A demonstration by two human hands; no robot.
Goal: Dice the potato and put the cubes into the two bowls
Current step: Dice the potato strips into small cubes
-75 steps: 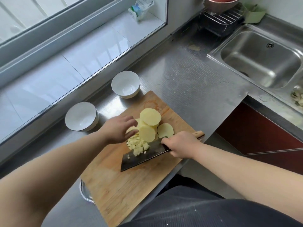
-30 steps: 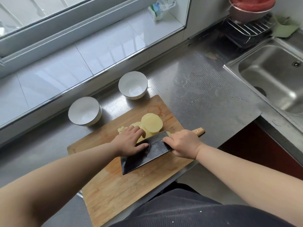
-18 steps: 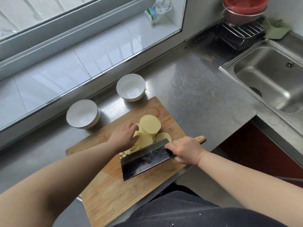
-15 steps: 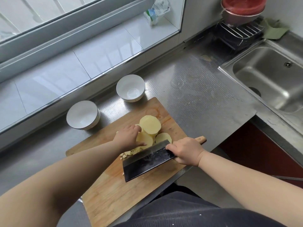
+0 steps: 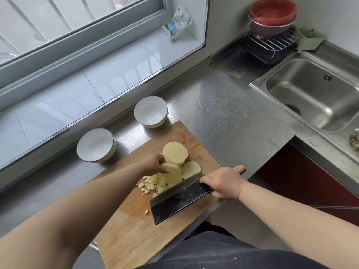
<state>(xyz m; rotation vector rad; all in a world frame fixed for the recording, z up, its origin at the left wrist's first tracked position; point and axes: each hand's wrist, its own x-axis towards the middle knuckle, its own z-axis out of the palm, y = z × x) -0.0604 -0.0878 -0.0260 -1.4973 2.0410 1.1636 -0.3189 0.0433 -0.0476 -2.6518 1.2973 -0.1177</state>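
Round potato slices (image 5: 175,155) are piled on the wooden cutting board (image 5: 136,230). A small heap of potato cubes (image 5: 153,184) lies just left of the pile. My left hand (image 5: 153,164) pinches a slice (image 5: 172,171) at the pile's near side. My right hand (image 5: 221,183) grips the handle of a dark cleaver (image 5: 178,200), whose blade lies tilted over the board beside the cubes. Two white bowls, one (image 5: 95,145) to the left and one (image 5: 150,111) further back, stand beyond the board with nothing in them.
The steel counter (image 5: 233,117) runs right to a sink (image 5: 314,96). A dish rack (image 5: 270,44) with a red-lidded pot stands in the back corner. A plastic bag (image 5: 176,23) lies on the tiled window ledge. The counter's front edge drops off right of the board.
My left hand has shifted from pressing the pile to pinching one slice. The cleaver has moved back toward me, baring the cubes. One cube now lies apart near the blade's tip.
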